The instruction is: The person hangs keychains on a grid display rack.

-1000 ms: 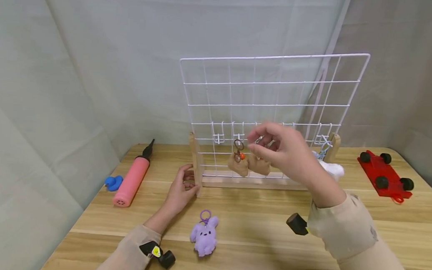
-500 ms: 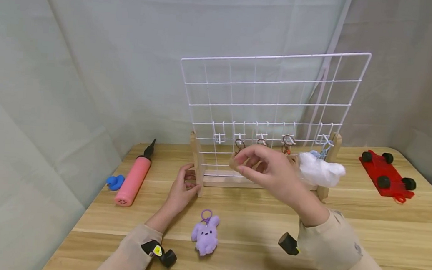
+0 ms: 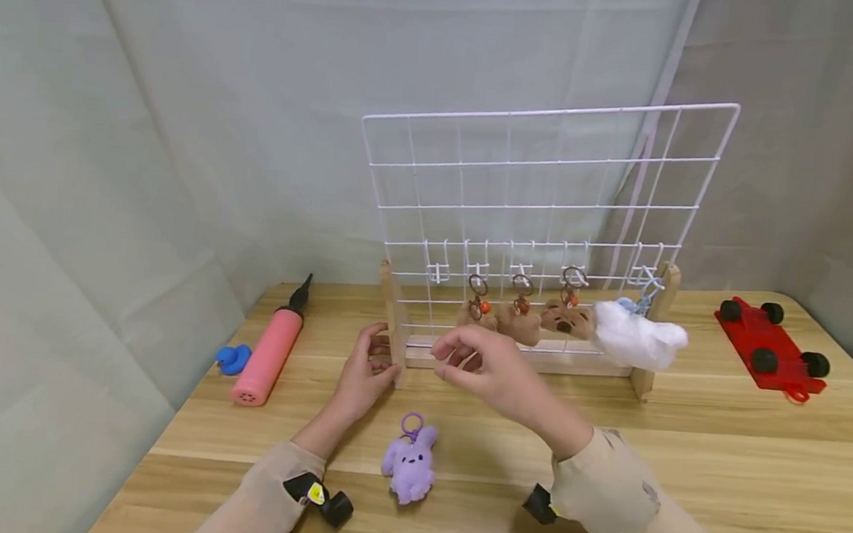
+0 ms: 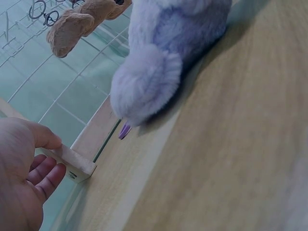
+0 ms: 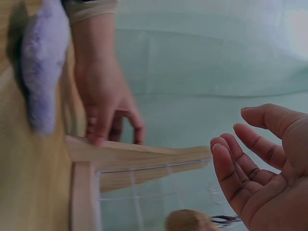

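A white wire grid rack point(image 3: 550, 201) stands in a wooden base. My left hand point(image 3: 366, 370) holds the rack's left wooden post point(image 3: 391, 314), thumb and fingers on either side of it; the right wrist view shows this hand point(image 5: 106, 91) too. In front of the rack, my right hand point(image 3: 486, 370) hovers with relaxed, bent fingers and nothing in them. Below and left of it, a purple plush rabbit keychain point(image 3: 410, 468) lies face up on the table, its purple ring point(image 3: 411, 423) toward the rack. Brown bear keychains point(image 3: 567, 319) and a white plush keychain point(image 3: 637, 335) hang from hooks.
The leftmost hook point(image 3: 437, 272) on the grid bears nothing. A pink hand pump point(image 3: 269, 356) and a blue rubber duck point(image 3: 233, 359) are at the left. On the right is a red toy car chassis point(image 3: 770, 348) with black wheels.
My right hand has come down and left, away from the hooks and hanging bears, uncovering them. My left hand stays on the post, and the purple rabbit has not moved.
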Motion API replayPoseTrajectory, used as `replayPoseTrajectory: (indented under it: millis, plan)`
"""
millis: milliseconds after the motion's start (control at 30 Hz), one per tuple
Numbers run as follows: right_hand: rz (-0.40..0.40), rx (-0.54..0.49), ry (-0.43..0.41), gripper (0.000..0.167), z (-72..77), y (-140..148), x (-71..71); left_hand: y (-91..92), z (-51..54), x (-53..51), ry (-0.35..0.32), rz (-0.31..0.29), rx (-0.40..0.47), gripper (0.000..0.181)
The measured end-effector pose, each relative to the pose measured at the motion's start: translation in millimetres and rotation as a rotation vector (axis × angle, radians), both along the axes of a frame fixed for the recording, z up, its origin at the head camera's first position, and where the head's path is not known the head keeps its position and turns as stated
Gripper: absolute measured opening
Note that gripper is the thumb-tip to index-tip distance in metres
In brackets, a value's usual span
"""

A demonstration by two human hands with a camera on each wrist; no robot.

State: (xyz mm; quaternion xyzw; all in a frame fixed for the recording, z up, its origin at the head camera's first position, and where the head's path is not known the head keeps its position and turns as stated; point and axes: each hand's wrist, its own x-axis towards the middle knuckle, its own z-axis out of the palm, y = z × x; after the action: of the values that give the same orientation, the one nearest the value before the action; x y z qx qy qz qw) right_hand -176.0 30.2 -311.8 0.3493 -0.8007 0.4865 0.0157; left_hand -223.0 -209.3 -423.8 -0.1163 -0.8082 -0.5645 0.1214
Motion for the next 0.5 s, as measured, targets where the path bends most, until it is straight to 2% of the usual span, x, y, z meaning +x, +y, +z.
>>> replayPoseTrajectory:
  millis: [233, 400, 500]
  plan:
    - [0.022, 0.026, -0.06, 0.014, -23.2, -14.7, -10.2, 0.7, -0.1, -0.1, -0.005, 0.003, -0.007, 0.067]
    - [0.039, 0.09, -0.076, 0.014, -40.2, -26.1, -19.2, 0.0, -0.3, -0.6, 0.009, 0.007, -0.017, 0.066]
    - [0.047, 0.125, -0.055, 0.014, -49.6, -32.0, -23.2, -0.2, -0.4, -1.0, 0.021, -0.002, -0.02, 0.065]
